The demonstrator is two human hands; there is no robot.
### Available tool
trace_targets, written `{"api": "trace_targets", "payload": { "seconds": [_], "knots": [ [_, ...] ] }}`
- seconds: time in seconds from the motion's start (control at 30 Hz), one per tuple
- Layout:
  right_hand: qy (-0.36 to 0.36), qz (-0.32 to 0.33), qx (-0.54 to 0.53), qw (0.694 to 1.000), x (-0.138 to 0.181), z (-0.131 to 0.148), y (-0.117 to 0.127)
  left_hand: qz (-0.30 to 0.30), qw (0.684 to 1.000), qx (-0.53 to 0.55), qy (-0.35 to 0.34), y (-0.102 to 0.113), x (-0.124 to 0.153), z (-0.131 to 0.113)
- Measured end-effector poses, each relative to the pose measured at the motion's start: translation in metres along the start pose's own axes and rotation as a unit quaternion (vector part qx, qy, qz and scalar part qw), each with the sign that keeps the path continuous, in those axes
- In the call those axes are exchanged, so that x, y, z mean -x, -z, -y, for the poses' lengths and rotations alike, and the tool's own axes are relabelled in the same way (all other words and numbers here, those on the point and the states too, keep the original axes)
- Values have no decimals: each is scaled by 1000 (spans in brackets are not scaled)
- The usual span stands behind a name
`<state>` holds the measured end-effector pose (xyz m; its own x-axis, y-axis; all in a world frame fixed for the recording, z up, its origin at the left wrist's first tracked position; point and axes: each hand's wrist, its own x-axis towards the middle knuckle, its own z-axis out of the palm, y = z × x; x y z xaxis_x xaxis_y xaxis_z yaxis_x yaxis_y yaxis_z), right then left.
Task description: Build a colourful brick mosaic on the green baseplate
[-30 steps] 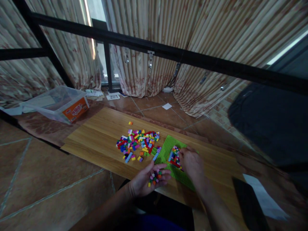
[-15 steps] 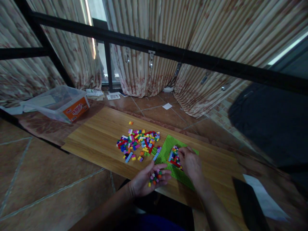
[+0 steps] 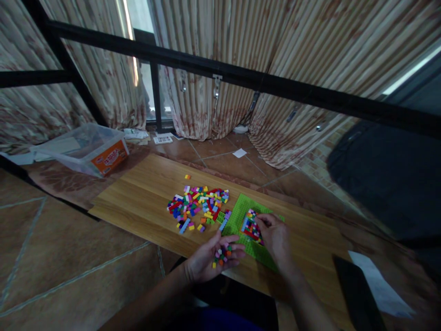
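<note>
My left hand is held palm up at the table's near edge, fingers stretched, with several small toy bricks of mixed colours lying in the palm. My right hand is over the green baseplate, thumb and fingertips pinched together at the right side of a block of colourful bricks built on it. Whatever is between those fingertips is too small or hidden to make out. The right hand also covers part of the plate and of the built block.
Loose toy bricks are spread left of the baseplate on the wooden table. A clear plastic box with an orange label stands beyond the table's left end. A dark flat object and white paper lie at the right.
My right hand has shifted very slightly over the built block, its fingertips still pinched. My left hand holds its bricks in the same place.
</note>
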<state>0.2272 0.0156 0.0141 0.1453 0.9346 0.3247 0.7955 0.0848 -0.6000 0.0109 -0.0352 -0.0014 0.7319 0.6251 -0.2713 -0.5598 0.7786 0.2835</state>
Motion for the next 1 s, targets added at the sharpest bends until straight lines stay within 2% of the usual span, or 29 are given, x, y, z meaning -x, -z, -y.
{"api": "trace_targets", "payload": {
  "seconds": [0.47, 0.73, 0.83, 1.0],
  "knots": [
    [56, 22, 20, 998, 13, 6, 2, 9, 1000, -5, -1, 4, -1, 0],
    [82, 53, 58, 994, 12, 7, 5, -5, 1000, -12, 5, 1, -2, 0],
    [61, 39, 28, 997, 16, 11, 9, -6, 1000, -16, -3, 2, -2, 0],
    [-12, -29, -45, 999, 39, 24, 15, 1, 1000, -15, -10, 3, -3, 1]
  ]
}}
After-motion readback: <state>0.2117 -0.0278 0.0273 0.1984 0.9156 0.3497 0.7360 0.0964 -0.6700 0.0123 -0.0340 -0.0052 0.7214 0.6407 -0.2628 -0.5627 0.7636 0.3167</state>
